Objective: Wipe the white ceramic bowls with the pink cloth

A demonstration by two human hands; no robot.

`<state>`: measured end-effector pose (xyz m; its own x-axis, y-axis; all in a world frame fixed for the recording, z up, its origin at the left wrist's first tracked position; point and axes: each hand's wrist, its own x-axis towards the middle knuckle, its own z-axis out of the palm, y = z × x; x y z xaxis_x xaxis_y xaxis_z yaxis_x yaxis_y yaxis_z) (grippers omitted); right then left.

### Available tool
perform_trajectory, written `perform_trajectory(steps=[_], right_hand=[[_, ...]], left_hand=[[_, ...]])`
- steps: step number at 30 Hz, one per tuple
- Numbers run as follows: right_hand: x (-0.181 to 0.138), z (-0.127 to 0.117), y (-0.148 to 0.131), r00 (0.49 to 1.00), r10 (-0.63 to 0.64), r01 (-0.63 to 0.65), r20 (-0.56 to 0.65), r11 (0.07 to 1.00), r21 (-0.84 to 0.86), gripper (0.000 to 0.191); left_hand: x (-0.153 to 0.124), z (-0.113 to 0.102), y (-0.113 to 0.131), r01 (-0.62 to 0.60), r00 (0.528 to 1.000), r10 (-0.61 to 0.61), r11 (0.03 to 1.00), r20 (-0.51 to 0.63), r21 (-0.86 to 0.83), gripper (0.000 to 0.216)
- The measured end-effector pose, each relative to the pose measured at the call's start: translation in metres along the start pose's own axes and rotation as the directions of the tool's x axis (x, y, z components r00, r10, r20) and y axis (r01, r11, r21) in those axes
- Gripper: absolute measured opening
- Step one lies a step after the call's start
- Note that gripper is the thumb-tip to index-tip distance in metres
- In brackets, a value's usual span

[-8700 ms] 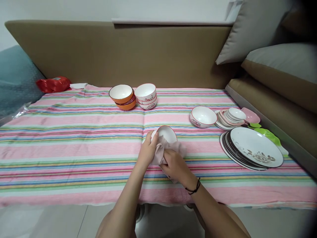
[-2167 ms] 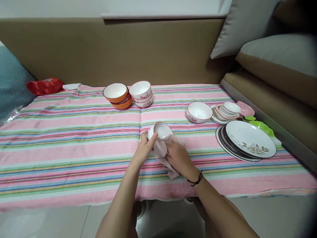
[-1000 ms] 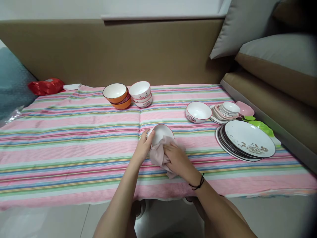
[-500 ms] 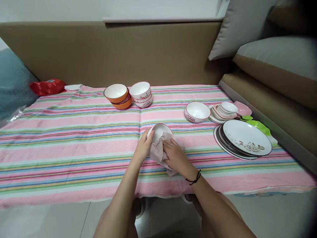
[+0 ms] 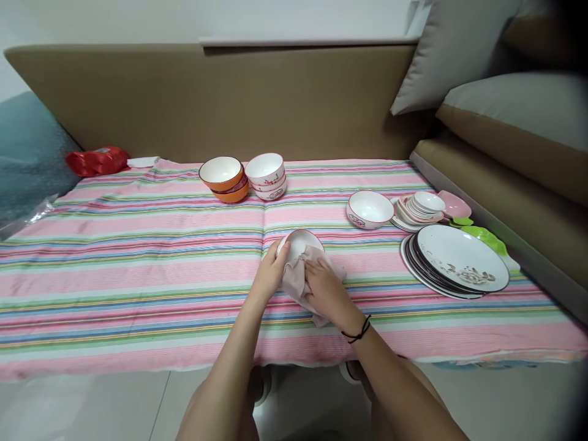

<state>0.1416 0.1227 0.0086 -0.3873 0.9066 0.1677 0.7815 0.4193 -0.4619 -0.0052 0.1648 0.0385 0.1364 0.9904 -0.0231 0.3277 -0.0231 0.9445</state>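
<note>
A small white bowl with a red rim (image 5: 299, 241) is tilted toward me above the striped cloth. My left hand (image 5: 272, 269) grips its left side, the thumb over the rim. My right hand (image 5: 327, 288), with a black cord on its wrist, presses a pale pink cloth (image 5: 294, 283) into the bowl. The fingers are bunched in the cloth, which hangs loosely below the bowl and hides much of its front. A larger white bowl with a red rim (image 5: 370, 209) stands alone, farther back to the right.
Stacked orange bowls (image 5: 223, 177) and stacked white bowls (image 5: 266, 176) stand at the back. Large plates (image 5: 459, 260) are piled at the right, with small dishes (image 5: 425, 205) and a green leaf-shaped dish (image 5: 487, 239) behind. A red plastic bundle (image 5: 98, 161) lies back left.
The whole view has shifted slightly, so everything sits a little farther right. Both hands keep hold of the bowl and cloth, with hardly any change in their pose.
</note>
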Motion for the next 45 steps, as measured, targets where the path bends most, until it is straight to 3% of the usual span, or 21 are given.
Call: perform_trajectory(steps=[28,34,38,41,45], right_hand=[[0.002,-0.001,-0.004,1.000,0.017,-0.017,0.002,1.000,-0.022,0.049],[-0.001,-0.004,-0.018,0.997,0.057,-0.061,0.047,0.996,0.068,0.022],[-0.004,0.000,-0.024,0.999,0.044,-0.039,-0.020,0.976,0.214,0.030],[-0.004,0.006,-0.024,0.997,0.003,0.016,-0.077,0.971,0.238,0.038],[-0.004,0.009,-0.022,0.999,0.008,-0.004,-0.041,0.997,0.078,0.034]], left_hand=[[0.002,-0.001,-0.003,0.048,0.999,-0.048,0.998,0.015,-0.034,0.046],[-0.002,-0.004,0.001,0.085,0.996,-0.085,0.996,0.016,0.015,0.045],[-0.003,-0.006,0.001,0.087,0.996,-0.088,0.996,0.022,0.032,0.042],[-0.004,-0.008,0.001,0.144,0.990,-0.144,0.989,0.005,0.029,0.043],[-0.007,-0.011,0.001,0.300,0.953,-0.301,0.954,-0.024,-0.024,0.050]])
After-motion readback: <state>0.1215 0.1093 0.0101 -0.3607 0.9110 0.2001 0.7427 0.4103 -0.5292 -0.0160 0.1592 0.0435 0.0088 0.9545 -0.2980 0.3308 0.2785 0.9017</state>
